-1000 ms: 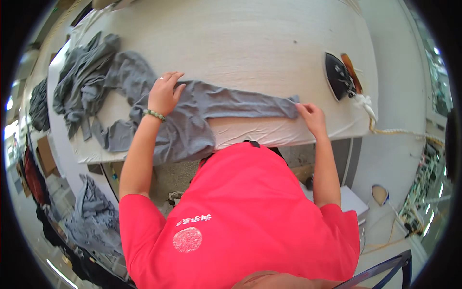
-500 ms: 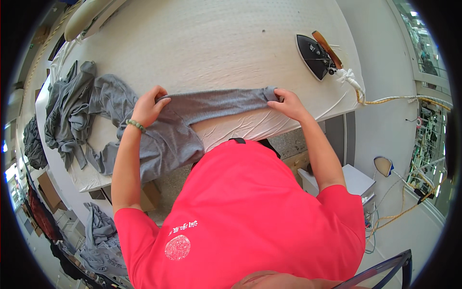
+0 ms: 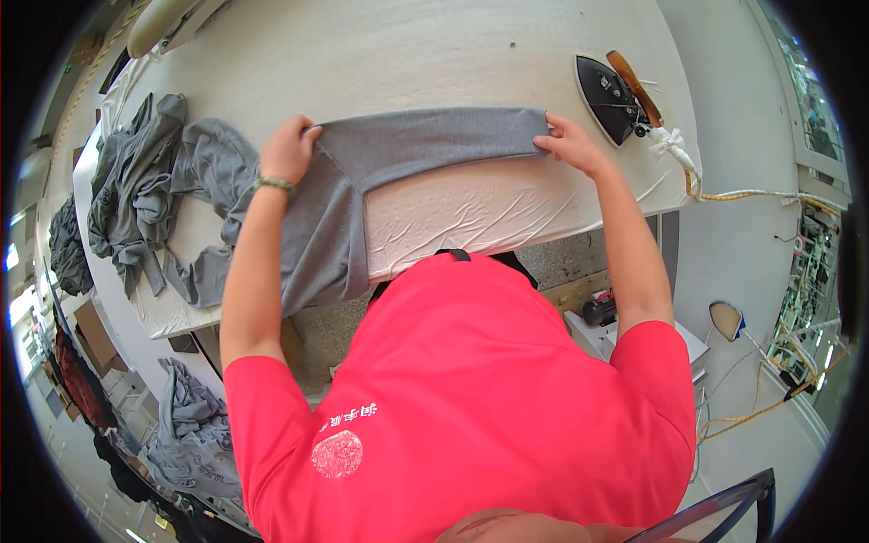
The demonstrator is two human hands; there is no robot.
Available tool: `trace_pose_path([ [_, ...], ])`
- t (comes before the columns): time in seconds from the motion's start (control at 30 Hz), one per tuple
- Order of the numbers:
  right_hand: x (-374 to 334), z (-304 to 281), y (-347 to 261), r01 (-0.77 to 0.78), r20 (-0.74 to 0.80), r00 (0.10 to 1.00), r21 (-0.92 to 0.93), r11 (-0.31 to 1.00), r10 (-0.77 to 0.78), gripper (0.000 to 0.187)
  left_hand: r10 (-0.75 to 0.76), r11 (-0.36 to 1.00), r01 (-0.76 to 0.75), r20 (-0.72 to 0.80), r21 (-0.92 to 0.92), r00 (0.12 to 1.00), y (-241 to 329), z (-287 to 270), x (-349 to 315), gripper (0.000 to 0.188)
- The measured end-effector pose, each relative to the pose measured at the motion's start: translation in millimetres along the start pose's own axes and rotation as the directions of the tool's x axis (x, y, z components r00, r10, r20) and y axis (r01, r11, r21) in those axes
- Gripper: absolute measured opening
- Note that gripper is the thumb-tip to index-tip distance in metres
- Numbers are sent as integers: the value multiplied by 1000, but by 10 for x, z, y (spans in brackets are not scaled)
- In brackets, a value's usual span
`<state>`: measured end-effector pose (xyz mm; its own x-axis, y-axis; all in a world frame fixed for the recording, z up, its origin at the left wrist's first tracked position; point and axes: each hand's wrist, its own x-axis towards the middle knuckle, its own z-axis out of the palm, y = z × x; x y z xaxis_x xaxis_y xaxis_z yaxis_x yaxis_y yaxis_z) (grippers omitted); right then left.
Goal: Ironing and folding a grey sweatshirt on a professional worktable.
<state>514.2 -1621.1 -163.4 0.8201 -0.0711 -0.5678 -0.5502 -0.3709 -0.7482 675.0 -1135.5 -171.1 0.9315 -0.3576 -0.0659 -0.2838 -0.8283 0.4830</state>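
A grey knit garment [image 3: 335,208] lies on the white padded ironing table [image 3: 434,217], one sleeve stretched out flat to the right. My left hand [image 3: 288,150] pinches the cloth near the shoulder end of that sleeve. At the cuff end, my right hand [image 3: 574,145] grips the sleeve's edge between thumb and fingers. The body of the garment drapes toward me and hangs over the near edge. Just beyond my right hand rests an iron [image 3: 615,98] with a black soleplate cover and a wooden handle.
Crumpled grey garments [image 3: 136,190] are heaped at the table's left. More grey clothing [image 3: 190,434] lies lower left, off the table. A hose and cord [image 3: 742,194] run right from the iron. A second iron [image 3: 726,320] is at the right. A pale padded arm [image 3: 163,25] stands far left.
Both hands have moved away from me, carrying the sleeve farther onto the table. The sleeve now lies straighter and smoother, and its cuff end is less bunched.
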Motion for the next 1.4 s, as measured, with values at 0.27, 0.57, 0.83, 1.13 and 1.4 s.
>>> trace_pose_path([
  [0.27, 78, 321, 126, -4, -121, 992, 201, 980, 29, 40, 361, 932, -359, -53, 51, 931, 884, 461, -992, 26],
  [0.57, 41, 209, 334, 109, -167, 982, 141, 984, -85, 47, 390, 916, -389, 4, 96, 921, 608, 607, -1141, 31],
  [0.83, -91, 236, 230, 94, -161, 985, 171, 981, -66, 51, 392, 918, -394, 49, 44, 919, 768, 525, -1076, 28],
  [1.13, -654, 251, -541, 314, -194, 931, 0, 949, -308, 54, 491, 869, -488, -12, 83, 871, 901, 786, -516, 41],
  [1.4, -181, 284, 132, 21, -171, 985, -22, 1000, -24, 62, 662, 748, -664, 49, 19, 748, 1971, 1627, -73, 42],
])
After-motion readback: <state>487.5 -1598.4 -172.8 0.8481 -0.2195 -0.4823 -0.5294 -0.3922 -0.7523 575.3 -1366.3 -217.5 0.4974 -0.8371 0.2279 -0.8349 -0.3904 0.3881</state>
